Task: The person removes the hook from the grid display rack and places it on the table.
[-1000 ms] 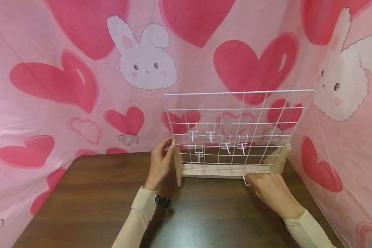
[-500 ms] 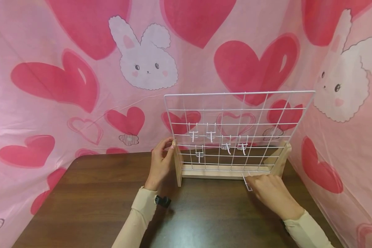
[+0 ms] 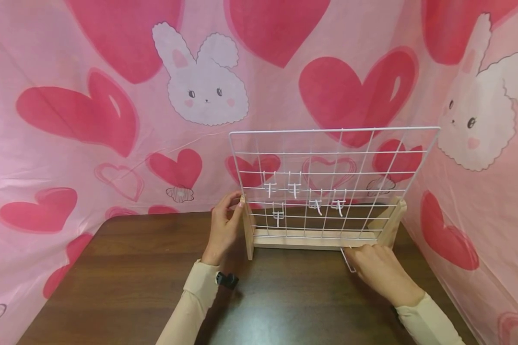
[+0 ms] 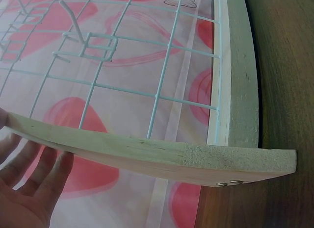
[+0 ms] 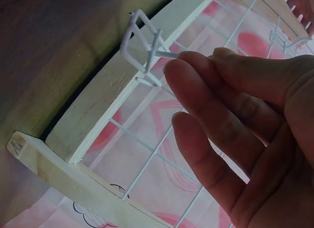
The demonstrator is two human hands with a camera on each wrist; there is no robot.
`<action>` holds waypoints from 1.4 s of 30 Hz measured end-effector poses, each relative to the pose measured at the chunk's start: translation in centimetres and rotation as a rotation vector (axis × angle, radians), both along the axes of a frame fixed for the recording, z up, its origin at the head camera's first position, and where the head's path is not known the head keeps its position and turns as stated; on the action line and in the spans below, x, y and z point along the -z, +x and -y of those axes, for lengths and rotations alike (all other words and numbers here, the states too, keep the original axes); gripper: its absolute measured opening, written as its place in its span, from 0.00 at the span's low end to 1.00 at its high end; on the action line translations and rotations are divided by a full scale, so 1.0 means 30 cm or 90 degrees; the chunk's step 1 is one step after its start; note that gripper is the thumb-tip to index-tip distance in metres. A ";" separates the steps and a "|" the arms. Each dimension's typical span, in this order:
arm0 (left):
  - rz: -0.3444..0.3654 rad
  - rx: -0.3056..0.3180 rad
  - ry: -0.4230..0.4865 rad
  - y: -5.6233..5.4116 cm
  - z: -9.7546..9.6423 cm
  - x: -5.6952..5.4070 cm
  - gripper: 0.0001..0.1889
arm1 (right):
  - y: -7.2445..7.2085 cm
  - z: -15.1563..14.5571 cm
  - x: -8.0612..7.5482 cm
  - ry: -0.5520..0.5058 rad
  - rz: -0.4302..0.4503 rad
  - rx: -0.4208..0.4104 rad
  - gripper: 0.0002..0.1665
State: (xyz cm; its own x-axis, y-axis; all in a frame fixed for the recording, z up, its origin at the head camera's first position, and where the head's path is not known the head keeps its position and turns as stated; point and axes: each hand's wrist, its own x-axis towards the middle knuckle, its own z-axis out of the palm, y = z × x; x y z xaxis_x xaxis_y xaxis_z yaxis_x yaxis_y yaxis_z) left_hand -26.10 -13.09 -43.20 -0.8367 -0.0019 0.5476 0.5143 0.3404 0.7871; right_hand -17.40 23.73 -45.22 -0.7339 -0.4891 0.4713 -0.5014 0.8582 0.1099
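Note:
A white wire grid leans back in a wooden stand in the head view. My left hand grips the top of the stand's left side piece, fingers behind it and thumb at its edge. Low in front of the stand's right end, my right hand pinches a loose white wire hook by its prong between thumb and fingertips. The hook's square back faces away from the fingers and overlaps the base bar in the right wrist view. Several like hooks hang on the grid's middle and lower wires.
The stand is on a dark brown wooden table. Pink cloth with hearts and rabbits rises behind it and along the right side, close to the stand's right side piece.
My right hand has drawn slightly down with the hook, from in front of the grid's bottom edge to below the base bar. The left hand keeps its hold on the side piece.

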 end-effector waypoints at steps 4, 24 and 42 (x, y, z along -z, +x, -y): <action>-0.001 0.000 0.000 -0.002 0.001 0.003 0.15 | -0.001 -0.003 0.007 0.006 0.018 0.014 0.21; -0.001 0.004 0.011 0.001 0.000 -0.005 0.15 | -0.002 0.009 0.050 -0.008 0.077 0.009 0.20; 0.009 0.001 0.009 0.002 -0.001 -0.003 0.15 | 0.000 0.031 0.091 0.004 0.123 0.018 0.16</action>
